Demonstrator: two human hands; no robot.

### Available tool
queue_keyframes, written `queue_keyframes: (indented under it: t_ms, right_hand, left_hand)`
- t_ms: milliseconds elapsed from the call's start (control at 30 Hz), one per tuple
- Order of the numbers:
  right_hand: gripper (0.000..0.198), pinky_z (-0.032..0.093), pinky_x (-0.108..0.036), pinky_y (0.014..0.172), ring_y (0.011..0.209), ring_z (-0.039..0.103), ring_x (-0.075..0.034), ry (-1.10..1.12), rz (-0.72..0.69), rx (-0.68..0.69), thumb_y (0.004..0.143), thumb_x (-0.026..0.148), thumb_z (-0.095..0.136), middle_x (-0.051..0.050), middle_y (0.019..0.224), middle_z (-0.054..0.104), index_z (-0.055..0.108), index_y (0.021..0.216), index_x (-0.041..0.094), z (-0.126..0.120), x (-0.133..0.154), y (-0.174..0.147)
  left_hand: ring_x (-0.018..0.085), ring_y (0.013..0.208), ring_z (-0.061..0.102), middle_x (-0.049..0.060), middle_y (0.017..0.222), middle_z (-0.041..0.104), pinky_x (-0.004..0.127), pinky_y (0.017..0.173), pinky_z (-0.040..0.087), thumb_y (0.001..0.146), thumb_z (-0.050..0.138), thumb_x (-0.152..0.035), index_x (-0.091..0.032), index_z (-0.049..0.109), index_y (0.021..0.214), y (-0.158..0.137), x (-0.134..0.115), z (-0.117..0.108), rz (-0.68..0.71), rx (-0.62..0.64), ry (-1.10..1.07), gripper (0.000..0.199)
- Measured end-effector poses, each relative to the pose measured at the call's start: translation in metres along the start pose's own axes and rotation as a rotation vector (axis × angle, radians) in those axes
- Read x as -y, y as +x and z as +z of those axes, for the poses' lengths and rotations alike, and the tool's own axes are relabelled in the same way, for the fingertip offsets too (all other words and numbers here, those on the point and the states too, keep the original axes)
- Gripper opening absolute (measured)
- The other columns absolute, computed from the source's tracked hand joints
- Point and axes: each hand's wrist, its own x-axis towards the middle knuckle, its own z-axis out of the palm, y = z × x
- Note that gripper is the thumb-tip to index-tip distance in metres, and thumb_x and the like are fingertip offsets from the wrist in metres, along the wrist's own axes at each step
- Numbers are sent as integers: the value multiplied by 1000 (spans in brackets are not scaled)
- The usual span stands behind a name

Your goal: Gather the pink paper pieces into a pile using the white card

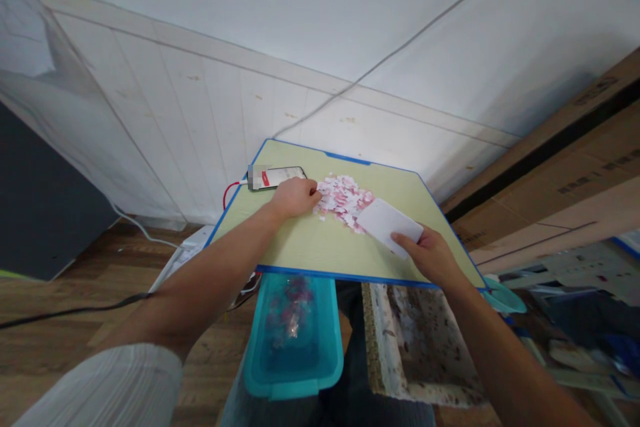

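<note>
A heap of small pink and white paper scraps [343,197] lies in the middle of a pale yellow board with a blue rim [295,250]. At the heap's left edge my left hand [295,197] is closed, its fingertips pressed together; what they hold, if anything, is too small to make out. My right hand [430,253] grips a flat white card [389,221], thumb on top. The card's far edge reaches the right side of the heap. Just behind my left hand lies a phone [280,177] with a lit screen.
Below the board's near edge stand a teal plastic bin [295,360] with something pinkish inside and a fabric-lined basket [383,347]. Large cardboard boxes [550,167] lean at the right. A red cable [227,193] runs from the phone. The white wall [300,100] rises behind the board.
</note>
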Motion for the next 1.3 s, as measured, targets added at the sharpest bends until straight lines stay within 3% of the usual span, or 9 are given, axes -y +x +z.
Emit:
queue_keyframes:
  t_ms: [200, 367, 567, 733, 933, 1200, 1300]
  right_hand:
    - [42, 51, -34, 69, 77, 68, -25, -191, -37, -203, 87, 51, 61, -7, 87, 76, 73, 107, 16, -8, -5, 5]
    - [43, 49, -32, 70, 75, 67, -23, -220, -61, -72, 88, 52, 60, -6, 87, 77, 73, 109, 16, 0, -2, 2]
    - [42, 48, -32, 70, 80, 68, -25, -324, -36, -300, 89, 51, 57, -9, 90, 77, 74, 107, 17, 1, -16, 12]
    - [43, 49, -32, 70, 78, 68, -25, -272, -51, -176, 89, 53, 58, -7, 90, 77, 74, 111, 19, 3, -21, 10]
    - [43, 48, -33, 72, 80, 68, -26, -335, -39, -296, 90, 53, 56, -9, 91, 76, 73, 109, 18, 0, -20, 14]
    - [39, 47, -31, 68, 77, 68, -23, -262, -81, -114, 90, 50, 58, -6, 86, 75, 73, 108, 18, 6, 2, 10]
    - [41, 48, -31, 69, 80, 68, -24, -199, -102, -118, 91, 50, 59, -5, 91, 76, 72, 113, 18, 3, 2, 11]
  left_hand:
    - [26, 84, 67, 9, 85, 74, 32, 66, 42, 90, 45, -47, -24, 74, 84, 1, -1, -1, -15, 11, 13, 37]
    - [26, 84, 67, 9, 85, 74, 32, 65, 41, 90, 45, -48, -24, 73, 83, 1, -1, 0, -17, 6, 23, 37]
    - [25, 80, 66, 8, 83, 74, 32, 61, 37, 90, 44, -48, -24, 72, 81, 3, 3, 5, 9, -3, 24, 38]
    - [25, 79, 66, 8, 83, 74, 33, 59, 35, 90, 44, -48, -24, 72, 81, 3, 2, 4, 23, -18, 33, 38]
    - [25, 82, 67, 9, 85, 74, 32, 62, 38, 91, 45, -48, -23, 74, 83, 1, 0, 1, -4, 6, 29, 39]
    - [25, 79, 66, 9, 82, 73, 32, 59, 35, 90, 45, -47, -23, 73, 81, 3, 2, 4, 7, -5, 40, 37]
    - [25, 79, 66, 9, 82, 73, 32, 59, 34, 90, 45, -47, -23, 72, 81, 3, 2, 4, 15, -11, 39, 38]
